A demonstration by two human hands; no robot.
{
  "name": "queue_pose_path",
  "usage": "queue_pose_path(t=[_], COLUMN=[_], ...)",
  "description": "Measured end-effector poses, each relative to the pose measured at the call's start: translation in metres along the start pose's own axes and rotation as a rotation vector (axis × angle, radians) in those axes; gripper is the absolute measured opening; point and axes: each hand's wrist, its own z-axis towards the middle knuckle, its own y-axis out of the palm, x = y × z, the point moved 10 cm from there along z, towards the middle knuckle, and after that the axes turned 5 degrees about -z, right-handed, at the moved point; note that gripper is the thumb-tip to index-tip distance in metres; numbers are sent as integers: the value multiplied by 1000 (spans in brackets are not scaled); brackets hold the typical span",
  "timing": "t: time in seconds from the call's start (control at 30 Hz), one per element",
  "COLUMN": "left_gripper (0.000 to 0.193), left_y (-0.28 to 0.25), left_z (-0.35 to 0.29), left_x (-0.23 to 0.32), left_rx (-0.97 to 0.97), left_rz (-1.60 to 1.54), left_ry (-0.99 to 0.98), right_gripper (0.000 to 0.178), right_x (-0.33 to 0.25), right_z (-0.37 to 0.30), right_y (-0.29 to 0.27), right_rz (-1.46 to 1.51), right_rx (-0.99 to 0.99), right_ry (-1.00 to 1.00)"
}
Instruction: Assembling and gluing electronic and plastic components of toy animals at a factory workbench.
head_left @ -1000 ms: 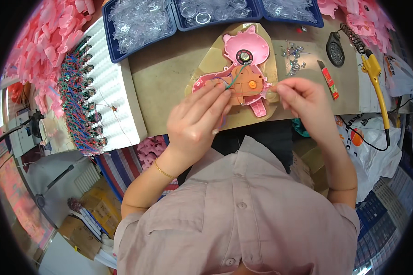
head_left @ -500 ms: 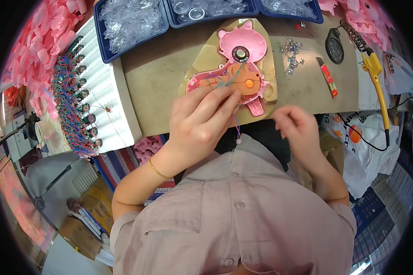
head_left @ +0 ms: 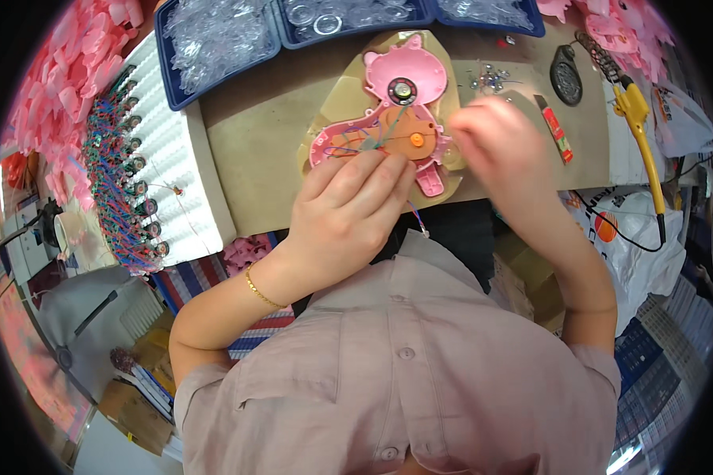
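Note:
A pink animal-shaped toy shell half (head_left: 408, 67) lies in a yellowish fixture (head_left: 325, 127). In its head sits a round black speaker (head_left: 402, 91); the body holds an orange-brown gearbox (head_left: 400, 131) with an orange knob (head_left: 417, 140) and thin coloured wires (head_left: 364, 145). My left hand (head_left: 348, 206) presses its closed fingers on the shell's lower edge, hiding that part. A wire pair with a small white plug (head_left: 425, 232) dangles below it. My right hand (head_left: 499, 142), smeared by motion, hovers right of the shell near loose small metal parts (head_left: 491, 77); its fingers do not show clearly.
Blue trays (head_left: 269, 49) of clear plastic pieces stand along the back. On the left, white foam (head_left: 186, 174) carries wired speakers (head_left: 146, 207) beside heaped pink parts (head_left: 63, 71). To the right lie a red cutter (head_left: 553, 127), a black oval piece (head_left: 566, 75) and a yellow soldering iron (head_left: 638, 119).
My right hand has risen from the table's front edge to beside the shell. My left fingers have slid down slightly, baring more of the wires and gearbox. The view has shifted a little.

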Motion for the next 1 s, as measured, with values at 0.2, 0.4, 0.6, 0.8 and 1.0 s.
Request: queue_pose_path(t=[0.2, 0.4, 0.6, 0.8, 1.0], left_gripper=[26, 23, 28, 36, 20], left_y=[-2, 7, 10, 12, 8], left_z=[4, 2, 2, 2, 0], left_x=[2, 6, 7, 3, 5], left_rx=[50, -9, -59, -98, -6], left_rz=[103, 145, 141, 97, 86], left_ry=[-18, 38, 17, -11, 29], right_gripper=[11, 14, 10, 12, 14], right_x=[23, 39, 14, 8, 4], right_z=[-5, -4, -6, -16, -17], right_y=[23, 31, 15, 10, 15], right_rz=[333, 471, 171, 118, 59], right_rx=[-108, -310, -111, 58, 105], right_ry=[153, 414, 151, 129, 91])
